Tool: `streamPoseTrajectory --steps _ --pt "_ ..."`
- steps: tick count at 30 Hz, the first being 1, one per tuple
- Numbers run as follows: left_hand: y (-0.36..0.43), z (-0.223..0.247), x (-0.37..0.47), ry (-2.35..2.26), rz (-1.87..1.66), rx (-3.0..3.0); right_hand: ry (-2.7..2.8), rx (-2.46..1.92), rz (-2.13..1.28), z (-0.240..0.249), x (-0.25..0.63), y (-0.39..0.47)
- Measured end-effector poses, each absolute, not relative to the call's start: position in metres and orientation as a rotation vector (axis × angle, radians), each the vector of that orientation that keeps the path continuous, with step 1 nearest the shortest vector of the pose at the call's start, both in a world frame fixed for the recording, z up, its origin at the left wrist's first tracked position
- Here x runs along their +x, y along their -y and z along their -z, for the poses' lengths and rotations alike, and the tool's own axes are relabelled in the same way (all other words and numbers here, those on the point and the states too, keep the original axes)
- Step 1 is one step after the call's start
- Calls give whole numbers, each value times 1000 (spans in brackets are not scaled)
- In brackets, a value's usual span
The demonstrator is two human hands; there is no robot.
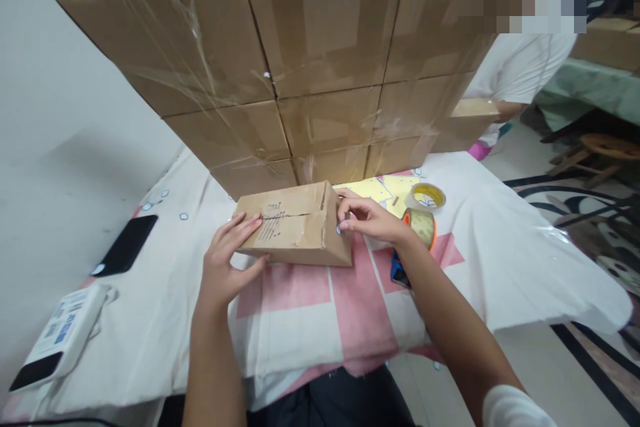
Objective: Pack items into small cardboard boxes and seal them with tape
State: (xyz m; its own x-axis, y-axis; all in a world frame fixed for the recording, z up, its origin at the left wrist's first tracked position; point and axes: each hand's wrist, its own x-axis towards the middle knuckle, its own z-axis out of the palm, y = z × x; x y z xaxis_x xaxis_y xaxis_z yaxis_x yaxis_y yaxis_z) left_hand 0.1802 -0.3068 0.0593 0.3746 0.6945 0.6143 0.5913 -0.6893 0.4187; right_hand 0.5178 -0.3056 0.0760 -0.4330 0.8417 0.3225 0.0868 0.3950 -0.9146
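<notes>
A small brown cardboard box (pixel 295 230) with dark handwriting and a seam along its top lies on the cloth in front of me. My left hand (pixel 227 263) grips its left part, fingers flat on top and thumb against the near side. At the box's right end, my right hand (pixel 367 219) is closed in a pinch. Something small and bluish shows at those fingertips, too small to name. Just beyond the right wrist lies a tape dispenser (pixel 421 227) with an orange rim and a blue part, partly behind the forearm. A roll of clear tape (pixel 429 195) sits behind it.
Taped cardboard boxes (pixel 327 33) form a tall stack behind the small box. On the left lie a black phone (pixel 127 245) and a white labelled object (pixel 63 330). A person in a white shirt (pixel 525 67) is at the right, near a wooden stool (pixel 613 147).
</notes>
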Motion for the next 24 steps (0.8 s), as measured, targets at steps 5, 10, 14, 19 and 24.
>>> streamPoseTrajectory --steps 5,10,14,19,24 --pt "308 -59 181 -1185 -1212 2494 1819 -840 -1091 -79 516 307" --pt "310 -59 181 -1186 -1208 2503 1800 -888 -1098 -79 513 310" --pt "308 -57 178 -1180 -1190 2525 1689 -940 -1146 -74 510 313" --pt "321 -48 191 -1350 -1227 2493 1705 -845 -1253 -76 510 318" --pt "368 -44 249 -1259 -1379 2437 1904 -796 -1153 -72 491 324"
